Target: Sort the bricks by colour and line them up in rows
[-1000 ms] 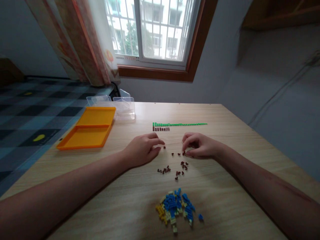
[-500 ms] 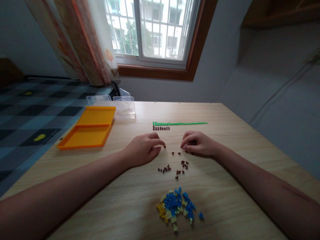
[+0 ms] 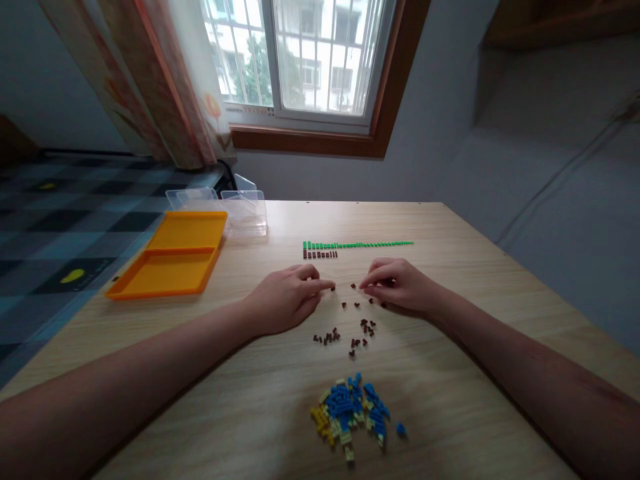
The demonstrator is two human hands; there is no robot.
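My left hand (image 3: 287,297) rests on the table with its index finger stretched out, the tip touching a small dark brown brick (image 3: 333,289). The thumb is apart from that finger, and nothing shows in the grasp. Across from it, my right hand (image 3: 395,283) has its fingers bent and slightly apart. Just left of its fingertips lies another brown brick (image 3: 353,286), free on the wood. Loose brown bricks (image 3: 369,327) are scattered nearer to me. Beyond the hands runs a short row of brown bricks (image 3: 320,255), beside a longer row of green bricks (image 3: 350,245).
A pile of blue, yellow and cream bricks (image 3: 343,410) lies at the near side of the table (image 3: 480,400). An open orange case (image 3: 167,270) stands at the left. Clear plastic boxes (image 3: 245,217) sit behind it, near the far edge.
My left index finger and the brown brick under it have shifted slightly right. A brown brick now shows left of my right fingertips, where none was visible before. The view has tilted slightly.
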